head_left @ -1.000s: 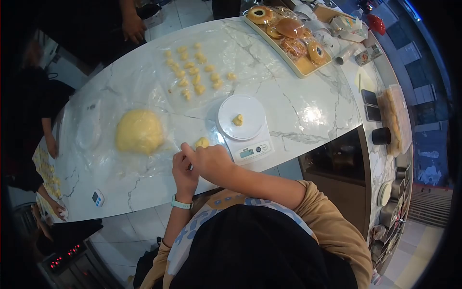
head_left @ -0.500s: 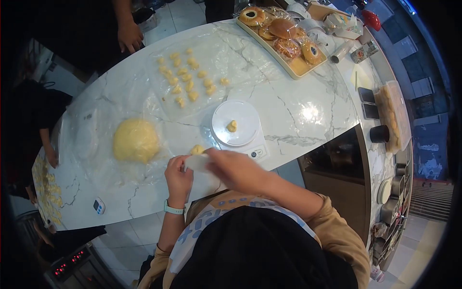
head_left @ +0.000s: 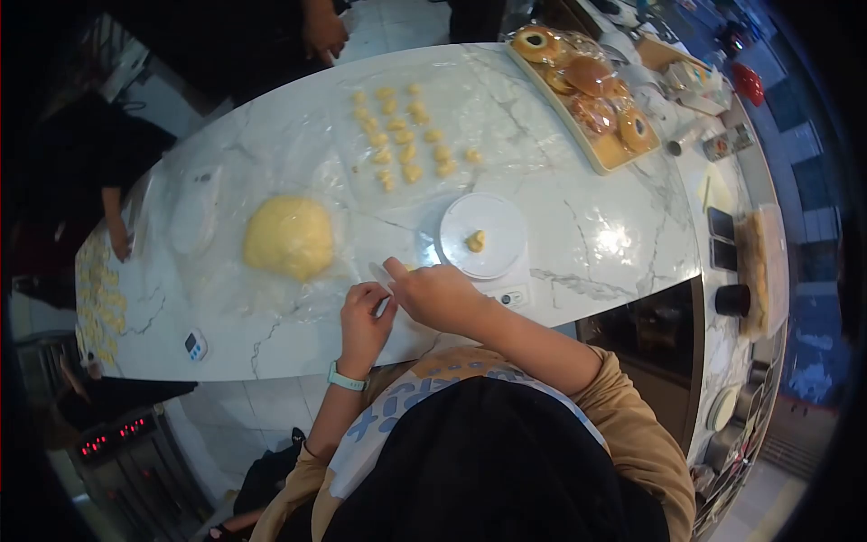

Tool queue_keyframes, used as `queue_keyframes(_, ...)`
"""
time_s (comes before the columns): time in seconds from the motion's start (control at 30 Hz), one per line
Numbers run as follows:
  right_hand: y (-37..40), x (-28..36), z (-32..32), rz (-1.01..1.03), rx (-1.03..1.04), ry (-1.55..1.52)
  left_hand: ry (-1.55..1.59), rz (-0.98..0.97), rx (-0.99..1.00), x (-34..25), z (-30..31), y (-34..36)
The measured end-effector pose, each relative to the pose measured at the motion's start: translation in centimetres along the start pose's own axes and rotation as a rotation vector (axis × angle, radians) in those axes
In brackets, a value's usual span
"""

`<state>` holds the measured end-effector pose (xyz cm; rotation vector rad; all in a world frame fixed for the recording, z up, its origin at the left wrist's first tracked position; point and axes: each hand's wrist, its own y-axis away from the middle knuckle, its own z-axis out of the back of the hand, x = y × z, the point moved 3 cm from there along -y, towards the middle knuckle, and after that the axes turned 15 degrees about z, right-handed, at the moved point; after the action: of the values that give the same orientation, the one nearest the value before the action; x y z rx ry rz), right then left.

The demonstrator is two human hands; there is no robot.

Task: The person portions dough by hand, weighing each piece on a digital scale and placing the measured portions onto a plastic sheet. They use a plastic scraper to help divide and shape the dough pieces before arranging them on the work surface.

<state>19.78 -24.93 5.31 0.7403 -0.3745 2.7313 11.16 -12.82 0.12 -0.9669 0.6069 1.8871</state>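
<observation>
My left hand (head_left: 365, 327), with a pale green watch band at the wrist, is closed, fingertips near the thumb; what it pinches, if anything, is too small to name. Touching or nearly touching it, my right hand (head_left: 439, 298) is closed round a thin whitish scraper (head_left: 377, 270), mostly hidden by the fingers. Behind my right hand, a white round scale (head_left: 461, 232) bears a small yellow dough piece (head_left: 476, 241). A big yellow dough mound (head_left: 290, 238) lies on plastic to the left. Several small dough pieces (head_left: 404, 137) lie in rows farther back.
A tray (head_left: 601, 161) of wrapped buns stands at the back right. On the left are a small timer (head_left: 195, 344) and more dough pieces (head_left: 101, 294). Other people's hands (head_left: 325, 36) show at the far edge and left. Phones (head_left: 722, 238) and a black cup (head_left: 732, 300) sit right.
The view has turned, so the table's things appear farther right. The scraper, plainly seen between my hands before, is now mostly behind my right fingers. The dough piece on the scale remains there.
</observation>
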Motion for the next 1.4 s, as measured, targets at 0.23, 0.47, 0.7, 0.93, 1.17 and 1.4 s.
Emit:
queue_keyframes(0.23,1.8,-0.7,-3.5,0.038,-0.046,0.070,0.072,0.092,-0.047,-0.4,0.9,0.6)
queue_keyframes(0.47,7.0,-2.5,5.6,-0.433,-0.709,-0.241,0.232,-0.196,0.051,-5.9,0.0,-1.8)
queue_keyframes(0.7,11.5,-2.9,9.9,-0.482,-1.052,-0.288,-0.127,-0.464,0.179,-9.8,-5.4,-3.8)
queue_keyframes(0.93,16.1,-4.8,11.2,-0.542,-1.317,-0.314,-0.198,-0.367,-0.027,-7.4,-2.6,-4.8)
queue_keyframes(1.17,16.6,-12.5,12.1,-0.533,-0.988,-0.294,-0.134,-0.422,-0.032,-8.0,-2.2,-5.0)
queue_keyframes(1.4,9.2,-18.6,10.9,-0.767,-0.288,-0.045,0.037,-0.419,0.292,-10.7,-4.1,-5.8)
